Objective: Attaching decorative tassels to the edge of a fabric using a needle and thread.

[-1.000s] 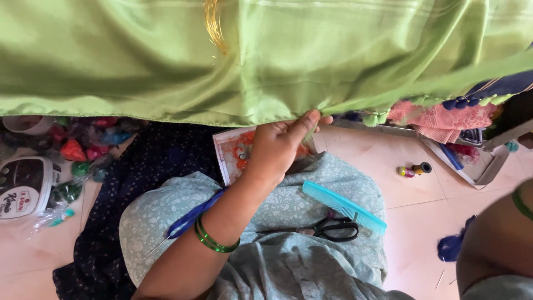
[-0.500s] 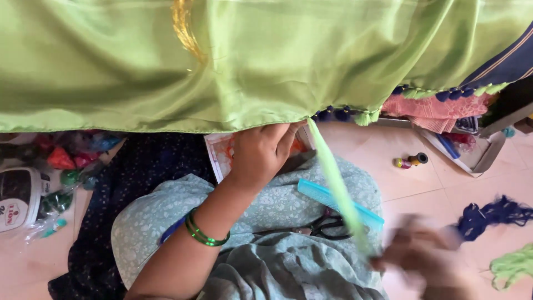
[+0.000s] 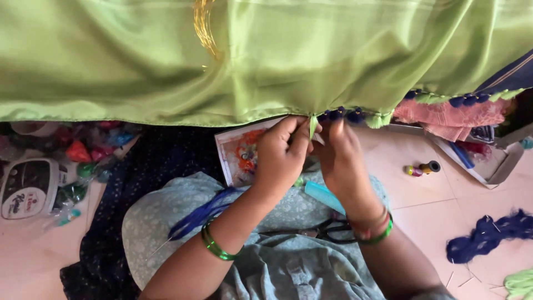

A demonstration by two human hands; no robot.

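Pale pink tiled floor shows at the lower right and lower left, seen from above past a seated person's lap in light blue printed cloth. A wide sheet of shiny green fabric spans the whole top half, its hemmed lower edge running just above both hands and hiding whatever lies behind it.

The left hand pinches that hem with thumb and fingers closed on it. The right hand is right beside it, fingers closed on the same edge, where a short green strand hangs between the two. Blue and green tassels line the hem to the right of the hands.

Room under the hem is tight. A white and orange printed card lies just left of the left hand. At far left sits a white rounded device with a dark panel, beside a clutter of coloured packets. Black-handled scissors and a light blue flat tool rest on the lap beneath the right wrist. A small thread spool and a bundle of dark blue yarn lie apart on the floor at right.
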